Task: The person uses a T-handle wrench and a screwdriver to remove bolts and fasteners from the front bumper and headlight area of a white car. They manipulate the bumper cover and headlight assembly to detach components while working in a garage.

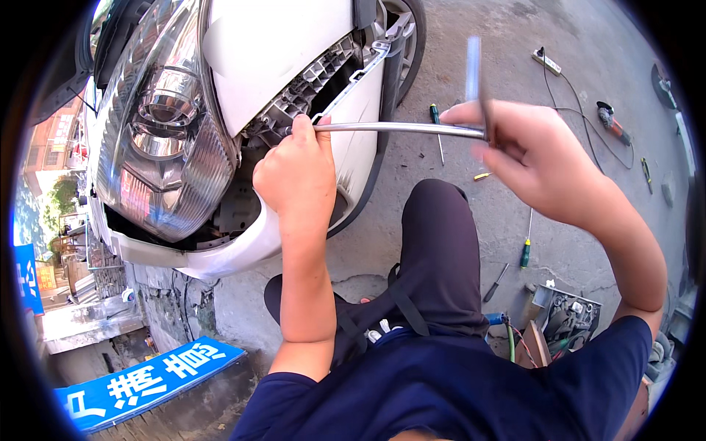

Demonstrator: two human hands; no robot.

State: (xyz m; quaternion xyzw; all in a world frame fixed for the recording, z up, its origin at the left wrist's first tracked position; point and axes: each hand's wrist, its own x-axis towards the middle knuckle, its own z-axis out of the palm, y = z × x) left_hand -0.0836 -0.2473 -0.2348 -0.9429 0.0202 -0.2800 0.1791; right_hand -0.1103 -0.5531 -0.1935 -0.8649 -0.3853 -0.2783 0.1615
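Observation:
A long, shiny socket wrench [401, 127] runs level from the gap beside the headlight out to the right. My left hand [294, 165] is closed round its shaft near the car, thumb and forefinger at the top. At the outer end my right hand [533, 158] curls loosely about the wrench, finger and thumb on either side; motion blurs it. A smeared upright part, pale and dark, rises there; its exact shape I cannot tell. The wrench's inner tip meets grey bracketry [294, 92] between the white bumper [360, 140] and fender. A large clear headlight [162, 125] sits left of my hands.
On the concrete floor [507, 22] lie several screwdrivers, one green-handled [525, 253], a power strip [546, 62] with a cord, and an angle grinder [612, 123]. An open toolbox [540, 294] stands by my right side. A blue sign [158, 382] lies lower left.

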